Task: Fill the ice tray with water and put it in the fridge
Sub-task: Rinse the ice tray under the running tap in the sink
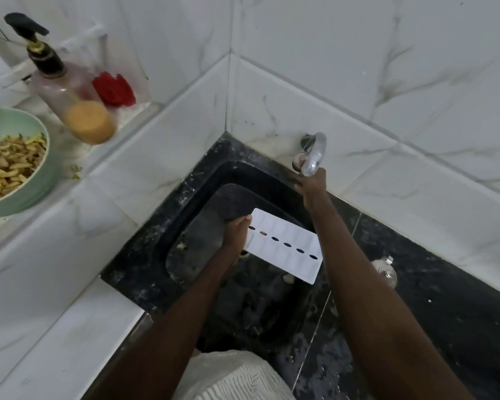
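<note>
Head view: left hand [237,233] grip clamps ice tray [286,246] over sink [202,194], right hand [312,184] grip clamps tap [315,153], bowl [42,180] aside.

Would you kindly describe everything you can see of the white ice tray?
The ice tray is a white, flat rectangle, plastic by its look, with two rows of shallow cells and a line of six dark oval holes along the middle. The left hand grips one short end, holding it above the black sink, near the tap that the right hand grips.

No text, label, brand or number can be read anywhere here.
</note>
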Tool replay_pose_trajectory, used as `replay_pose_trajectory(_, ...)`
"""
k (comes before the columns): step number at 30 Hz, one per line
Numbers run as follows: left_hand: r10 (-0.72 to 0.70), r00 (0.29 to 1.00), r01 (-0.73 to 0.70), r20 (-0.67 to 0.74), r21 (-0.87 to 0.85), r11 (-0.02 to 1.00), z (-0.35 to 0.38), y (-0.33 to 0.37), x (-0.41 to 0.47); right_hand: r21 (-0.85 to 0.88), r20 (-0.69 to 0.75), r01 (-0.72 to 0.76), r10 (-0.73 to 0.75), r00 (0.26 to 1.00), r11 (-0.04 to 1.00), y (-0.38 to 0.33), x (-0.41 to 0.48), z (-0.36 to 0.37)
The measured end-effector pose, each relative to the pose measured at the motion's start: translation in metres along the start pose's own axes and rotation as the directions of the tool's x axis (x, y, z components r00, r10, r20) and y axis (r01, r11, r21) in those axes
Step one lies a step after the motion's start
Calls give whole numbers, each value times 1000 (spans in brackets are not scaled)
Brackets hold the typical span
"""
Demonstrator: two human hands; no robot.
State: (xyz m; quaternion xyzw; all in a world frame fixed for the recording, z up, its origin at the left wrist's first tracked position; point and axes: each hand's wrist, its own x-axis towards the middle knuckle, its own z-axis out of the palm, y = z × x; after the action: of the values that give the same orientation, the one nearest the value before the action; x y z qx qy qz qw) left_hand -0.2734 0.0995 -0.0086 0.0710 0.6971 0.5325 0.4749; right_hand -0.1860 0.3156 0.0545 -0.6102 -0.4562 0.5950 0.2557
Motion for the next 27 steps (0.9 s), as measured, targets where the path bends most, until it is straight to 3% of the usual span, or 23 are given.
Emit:
replay_pose_trajectory(4, 2, 1000, -2, 13, 42, 999, 7, 1, -2, -2, -173, 30, -30, 984, 1000, 13, -40, -25)
replay_pose_trajectory(8, -11, 999, 8, 46, 63, 998, 10, -9, -1, -180, -309, 78, -132, 942, 981, 48, -74, -62)
replay_pose_trajectory(12, 34, 997, -41, 62, 117, 992, 13, -16, -3, -432, -243, 116, -240, 940, 894, 74, -91, -75)
replay_pose_trajectory(16, -39, 998, 32, 46, 145, 989, 12, -21, 0, -616, -100, 200, -327, 940, 762, 80, -117, -72)
replay_pose_trajectory(20, -118, 992, 113, 52, 87, 990, 11, -36, 0, -805, 219, 280, -176, 960, 523, 94, -122, -65)
replay_pose_trajectory(23, -205, 975, 204, 90, 20, 979, 12, -48, 4, -844, 258, 292, -138, 956, 450, 95, -126, -60)
replay_pose_trajectory(27, -410, 886, 421, 218, -1, 907, 19, -49, -5, -915, 250, 245, -25, 968, 320, 95, -123, -67)
